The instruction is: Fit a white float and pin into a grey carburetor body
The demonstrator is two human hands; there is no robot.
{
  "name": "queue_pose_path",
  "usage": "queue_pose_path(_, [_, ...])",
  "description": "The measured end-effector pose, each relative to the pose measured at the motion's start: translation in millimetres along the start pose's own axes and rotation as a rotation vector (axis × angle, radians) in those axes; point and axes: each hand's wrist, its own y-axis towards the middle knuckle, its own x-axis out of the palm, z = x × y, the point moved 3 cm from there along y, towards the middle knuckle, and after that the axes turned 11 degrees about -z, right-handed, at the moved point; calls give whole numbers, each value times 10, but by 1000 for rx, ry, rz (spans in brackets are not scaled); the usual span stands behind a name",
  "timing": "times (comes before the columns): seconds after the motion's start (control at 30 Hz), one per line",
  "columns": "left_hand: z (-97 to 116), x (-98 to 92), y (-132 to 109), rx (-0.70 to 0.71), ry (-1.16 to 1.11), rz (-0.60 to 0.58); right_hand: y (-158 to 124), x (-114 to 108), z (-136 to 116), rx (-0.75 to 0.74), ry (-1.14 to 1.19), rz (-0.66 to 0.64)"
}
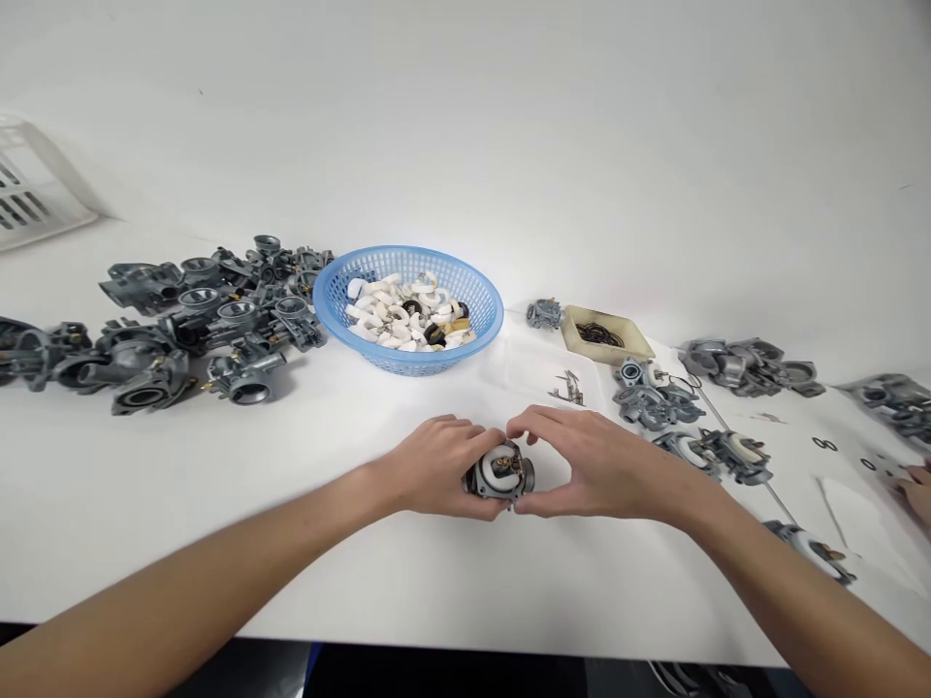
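Observation:
A grey metal carburetor body point(501, 473) with a white float on top sits on the white table, held from both sides. My left hand point(436, 463) wraps its left side. My right hand point(593, 460) cups its right side, with fingertips reaching over the top. A few small metal pins point(568, 390) lie just beyond my right hand.
A blue basket point(341, 291) of white floats stands behind my hands. A pile of grey carburetor bodies point(204, 320) lies at the left, more carburetor bodies point(658, 402) at the right. A small beige tray point(632, 351) holds black rings. Another person's fingers point(917, 487) show at the right edge. A white crate point(29, 189) sits far left.

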Motion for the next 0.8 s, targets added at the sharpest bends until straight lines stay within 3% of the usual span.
queue_pose_path(0.33, [-38, -76, 20, -165, -55, 10, 216, -33, -88, 40, -96, -167])
queue_pose_path(0.67, [-65, -71, 17, -109, -66, -14, 321, 4, -26, -84, -41, -196])
queue_pose_path(0.8, [-106, -70, -22, -109, -49, -18, 80, -161, 157, -9, -15, -99])
